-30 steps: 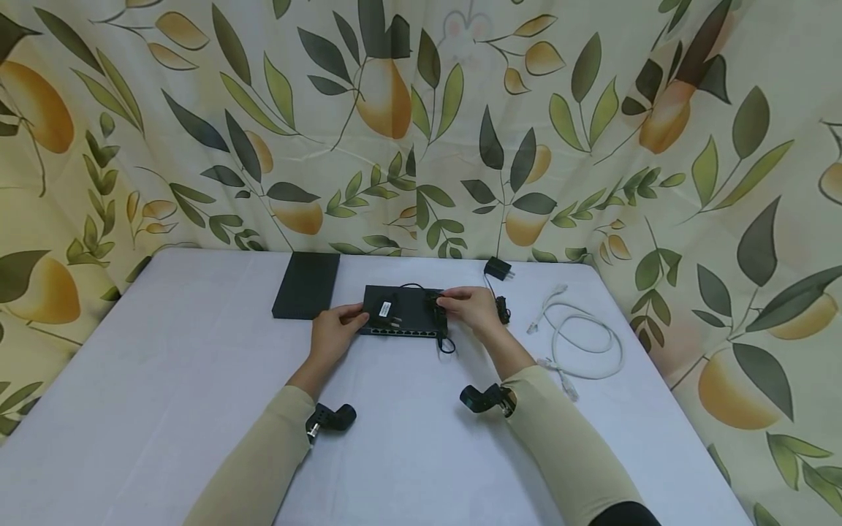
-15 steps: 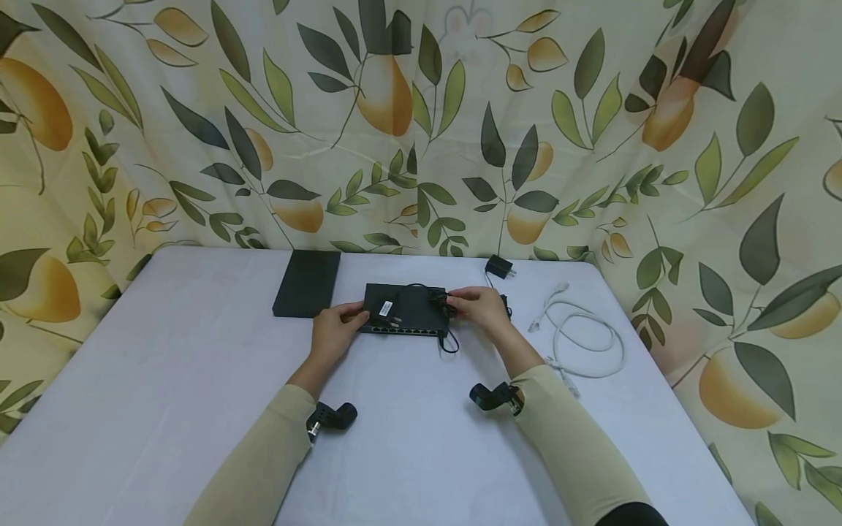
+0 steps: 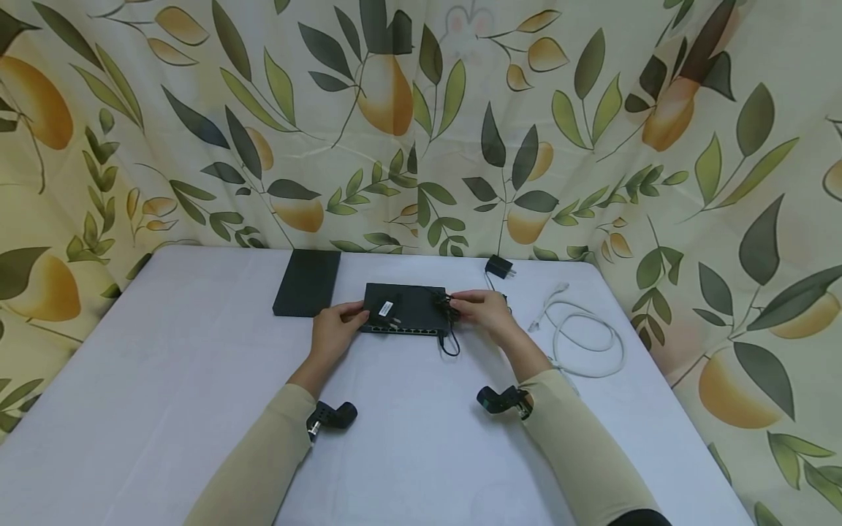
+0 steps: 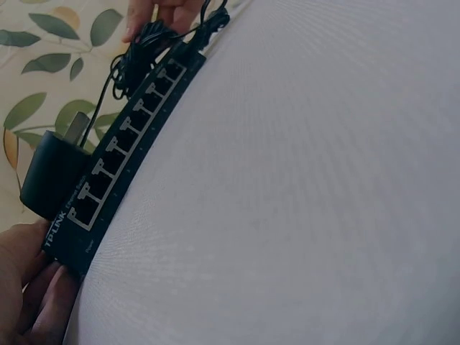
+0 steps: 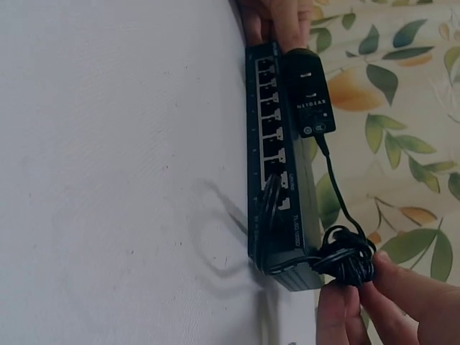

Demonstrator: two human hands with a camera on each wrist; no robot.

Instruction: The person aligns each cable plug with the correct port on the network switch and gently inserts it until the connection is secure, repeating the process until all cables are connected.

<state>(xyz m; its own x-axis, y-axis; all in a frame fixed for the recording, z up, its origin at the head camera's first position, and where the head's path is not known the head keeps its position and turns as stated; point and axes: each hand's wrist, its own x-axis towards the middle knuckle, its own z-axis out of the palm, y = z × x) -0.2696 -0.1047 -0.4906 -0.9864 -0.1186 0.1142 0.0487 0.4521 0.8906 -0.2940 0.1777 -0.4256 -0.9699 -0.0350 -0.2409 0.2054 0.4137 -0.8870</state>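
A black TP-LINK Ethernet switch (image 3: 413,313) lies at the back middle of the table, its row of ports facing the person. On its top rests a black NETGEAR power adapter (image 5: 310,97), whose cord runs to a tied bundle of cord (image 5: 348,260) at the switch's right end. My left hand (image 3: 333,336) grips the switch's left end, thumb at the front corner. At the other end, my right hand (image 3: 488,314) pinches the bundle between thumb and fingers. A loop of the cord (image 3: 450,349) hangs over the front edge by the ports.
A flat black box (image 3: 306,283) lies left of the switch. Behind and to the right sits another black plug adapter (image 3: 499,266). A coiled white network cable (image 3: 592,343) lies on the right of the white tablecloth (image 3: 197,380). A patterned curtain (image 3: 368,183) stands behind the table.
My right hand has moved a little to the right with the cord bundle, from above the switch to its right edge. My left hand and the switch have stayed in place.
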